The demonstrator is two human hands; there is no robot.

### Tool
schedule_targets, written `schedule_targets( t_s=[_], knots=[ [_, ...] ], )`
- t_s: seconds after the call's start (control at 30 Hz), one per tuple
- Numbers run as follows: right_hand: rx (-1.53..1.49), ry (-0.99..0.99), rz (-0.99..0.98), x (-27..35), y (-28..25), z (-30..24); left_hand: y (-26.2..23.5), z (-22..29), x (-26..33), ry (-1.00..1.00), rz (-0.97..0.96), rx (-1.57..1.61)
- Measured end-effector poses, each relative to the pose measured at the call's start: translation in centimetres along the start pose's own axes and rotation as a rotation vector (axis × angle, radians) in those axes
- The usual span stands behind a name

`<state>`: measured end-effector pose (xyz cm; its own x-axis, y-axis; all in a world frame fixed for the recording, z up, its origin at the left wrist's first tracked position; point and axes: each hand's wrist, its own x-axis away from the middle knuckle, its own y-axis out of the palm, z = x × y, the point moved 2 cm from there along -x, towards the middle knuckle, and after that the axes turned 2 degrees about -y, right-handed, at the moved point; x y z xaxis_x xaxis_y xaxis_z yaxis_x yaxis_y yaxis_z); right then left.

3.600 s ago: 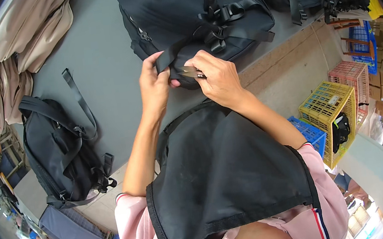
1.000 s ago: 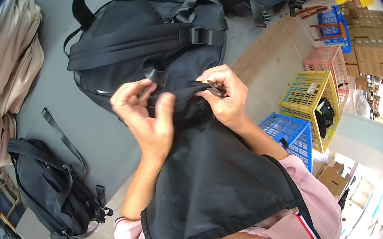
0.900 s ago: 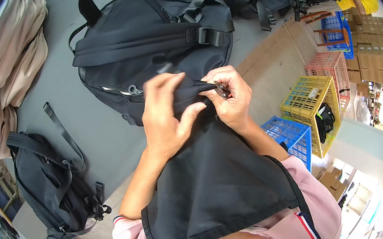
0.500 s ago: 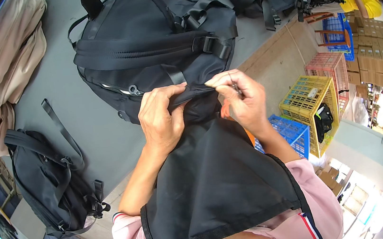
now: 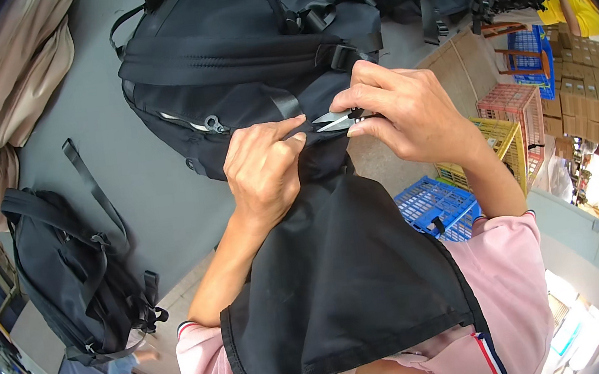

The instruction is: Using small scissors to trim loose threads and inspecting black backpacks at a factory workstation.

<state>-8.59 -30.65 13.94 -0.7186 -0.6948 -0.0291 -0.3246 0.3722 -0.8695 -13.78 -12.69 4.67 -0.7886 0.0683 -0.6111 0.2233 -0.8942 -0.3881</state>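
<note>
We log: bag beyond fingers, long axis across them | left hand nearer, on bag, we can't tell if pinching | right hand clamped on snips, blades parted toward left fingertips

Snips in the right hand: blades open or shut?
Open. The snips stick out of the right hand with their two blades spread apart at the tips.

Snips' handle mostly hidden
</note>
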Motion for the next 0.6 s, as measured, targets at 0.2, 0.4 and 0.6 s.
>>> schedule_targets(
  t_s=[0.2,0.4,0.6],
  knots=[
    [0.12,-0.142,-0.058,-0.8,-0.4,0.3,0.0,0.0,-0.2,-0.002,0.002,-0.002],
    [0.214,-0.254,-0.088,-1.2,-0.5,0.0,-0.1,0.1,-0.2,-0.014,0.005,-0.015],
    [0.306,-0.28,-0.043,-0.5,0.6,-0.2,-0.1,0.2,-0.2,-0.045,0.0,-0.009]
  ],
)
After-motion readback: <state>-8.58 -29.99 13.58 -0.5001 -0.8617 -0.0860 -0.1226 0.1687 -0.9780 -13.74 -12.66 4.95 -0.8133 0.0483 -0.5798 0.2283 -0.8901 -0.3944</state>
